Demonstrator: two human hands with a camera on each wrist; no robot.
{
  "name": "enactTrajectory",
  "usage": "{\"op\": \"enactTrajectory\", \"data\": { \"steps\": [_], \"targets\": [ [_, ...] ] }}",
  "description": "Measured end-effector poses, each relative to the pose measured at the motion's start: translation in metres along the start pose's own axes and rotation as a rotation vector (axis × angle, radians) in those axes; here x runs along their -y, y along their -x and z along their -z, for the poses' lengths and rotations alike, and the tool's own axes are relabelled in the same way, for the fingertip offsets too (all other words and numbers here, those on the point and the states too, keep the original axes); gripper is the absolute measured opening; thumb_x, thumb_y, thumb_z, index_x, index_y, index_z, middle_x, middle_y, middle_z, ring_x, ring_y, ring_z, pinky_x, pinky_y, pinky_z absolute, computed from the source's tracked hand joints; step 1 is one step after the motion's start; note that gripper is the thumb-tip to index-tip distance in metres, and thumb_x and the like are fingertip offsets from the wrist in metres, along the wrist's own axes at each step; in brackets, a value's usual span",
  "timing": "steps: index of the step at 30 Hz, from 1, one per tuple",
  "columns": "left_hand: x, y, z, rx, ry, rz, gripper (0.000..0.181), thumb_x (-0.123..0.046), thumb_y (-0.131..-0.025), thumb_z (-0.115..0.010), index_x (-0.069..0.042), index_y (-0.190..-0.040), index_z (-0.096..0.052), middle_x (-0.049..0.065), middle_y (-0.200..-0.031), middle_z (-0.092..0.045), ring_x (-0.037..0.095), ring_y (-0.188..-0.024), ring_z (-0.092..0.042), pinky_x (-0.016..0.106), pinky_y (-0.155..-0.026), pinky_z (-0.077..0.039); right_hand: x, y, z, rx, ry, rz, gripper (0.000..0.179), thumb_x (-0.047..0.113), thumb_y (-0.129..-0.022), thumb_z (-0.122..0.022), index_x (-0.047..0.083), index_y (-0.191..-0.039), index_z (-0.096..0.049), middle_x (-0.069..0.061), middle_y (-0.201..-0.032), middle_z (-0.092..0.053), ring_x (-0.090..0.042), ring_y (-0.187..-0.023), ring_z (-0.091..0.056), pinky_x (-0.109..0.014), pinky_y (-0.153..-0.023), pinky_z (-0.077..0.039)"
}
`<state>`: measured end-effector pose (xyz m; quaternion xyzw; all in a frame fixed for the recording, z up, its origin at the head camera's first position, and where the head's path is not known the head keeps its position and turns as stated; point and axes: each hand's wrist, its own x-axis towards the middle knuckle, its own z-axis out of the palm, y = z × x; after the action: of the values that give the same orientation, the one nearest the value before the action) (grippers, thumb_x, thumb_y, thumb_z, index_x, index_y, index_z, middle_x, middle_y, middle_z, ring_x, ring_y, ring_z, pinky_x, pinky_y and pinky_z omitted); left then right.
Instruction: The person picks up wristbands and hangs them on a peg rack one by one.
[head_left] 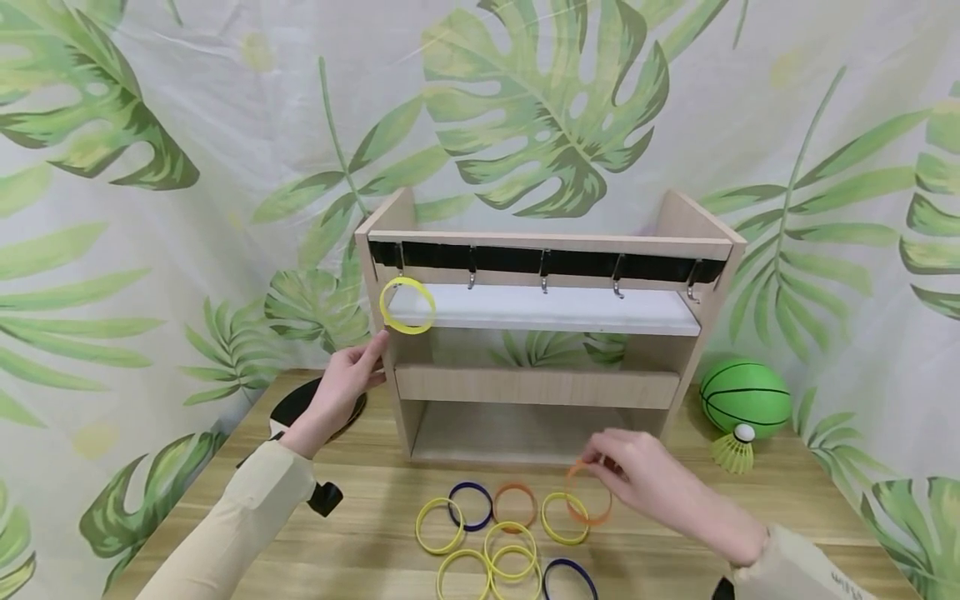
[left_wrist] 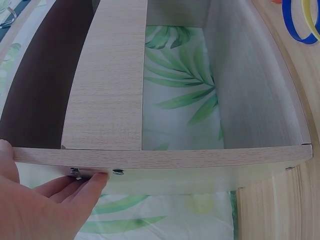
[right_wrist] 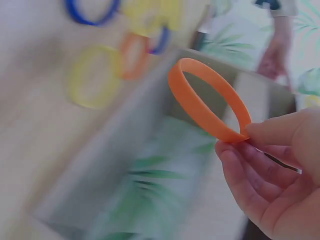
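My right hand [head_left: 637, 471] pinches an orange silicone wristband [right_wrist: 210, 102] between thumb and fingers, above the table in front of a small wooden shelf rack [head_left: 536, 387]. My left hand [head_left: 348, 379] holds the rack's left side panel [left_wrist: 165, 158], thumb at its edge and fingers against the outer face. A row of metal hooks [head_left: 545, 283] runs along a black strip under the top rail. From the leftmost hook hangs a yellow wristband [head_left: 431, 310]. More bands lie on the table: several yellow ones [head_left: 418, 529], an orange one [head_left: 514, 485] and two dark blue ones [head_left: 471, 484].
A green ball [head_left: 746, 396] and a yellow shuttlecock [head_left: 733, 452] are at the rack's right. Behind the left forearm, a dark round object [head_left: 298, 402] is partly hidden. The wooden table [head_left: 345, 554] ends at a leaf-print cloth [head_left: 247, 167] behind it.
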<state>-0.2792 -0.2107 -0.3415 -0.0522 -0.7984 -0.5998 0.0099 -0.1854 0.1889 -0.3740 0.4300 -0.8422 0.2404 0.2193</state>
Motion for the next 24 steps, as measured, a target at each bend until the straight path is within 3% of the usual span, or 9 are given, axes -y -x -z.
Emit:
{"op": "enactTrajectory", "data": {
  "steps": [6, 14, 19, 24],
  "targets": [
    [0.001, 0.002, 0.000, 0.003, 0.005, 0.001, 0.078, -0.058, -0.101, -0.042, 0.007, -0.144, -0.044, 0.023, -0.155, -0.039, 0.036, -0.142, -0.043, 0.044, -0.112, -0.046, 0.019, -0.063, 0.037, -0.037, 0.023, 0.058, 0.015, -0.006, -0.080, -0.074, 0.004, -0.090, -0.069, -0.004, -0.082, -0.071, -0.005, -0.069, -0.064, -0.008, -0.060, -0.055],
    [0.000, 0.002, 0.001, 0.010, 0.027, -0.005, 0.076, -0.057, -0.101, -0.042, 0.006, -0.144, -0.046, 0.023, -0.153, -0.042, 0.035, -0.141, -0.045, 0.043, -0.113, -0.046, 0.045, -0.139, 0.077, -0.088, 0.008, 0.063, 0.008, -0.003, -0.088, -0.070, 0.003, -0.093, -0.069, -0.006, -0.090, -0.073, -0.009, -0.076, -0.068, -0.016, -0.066, -0.059],
    [0.000, 0.002, 0.001, 0.009, 0.034, -0.004, 0.076, -0.056, -0.101, -0.042, 0.005, -0.145, -0.044, 0.022, -0.156, -0.039, 0.036, -0.142, -0.043, 0.044, -0.113, -0.044, 0.051, -0.175, 0.082, -0.157, 0.025, 0.088, 0.004, -0.001, -0.091, -0.067, 0.002, -0.092, -0.069, -0.007, -0.090, -0.073, -0.012, -0.077, -0.069, -0.019, -0.068, -0.060],
    [0.001, 0.002, 0.001, 0.002, 0.032, -0.017, 0.074, -0.055, -0.102, -0.043, 0.007, -0.142, -0.048, 0.022, -0.154, -0.041, 0.036, -0.141, -0.044, 0.044, -0.112, -0.046, 0.049, -0.198, 0.075, -0.198, 0.057, 0.116, 0.006, -0.002, -0.091, -0.063, 0.001, -0.089, -0.068, -0.007, -0.086, -0.072, -0.014, -0.074, -0.065, -0.023, -0.067, -0.058]
  ]
}}
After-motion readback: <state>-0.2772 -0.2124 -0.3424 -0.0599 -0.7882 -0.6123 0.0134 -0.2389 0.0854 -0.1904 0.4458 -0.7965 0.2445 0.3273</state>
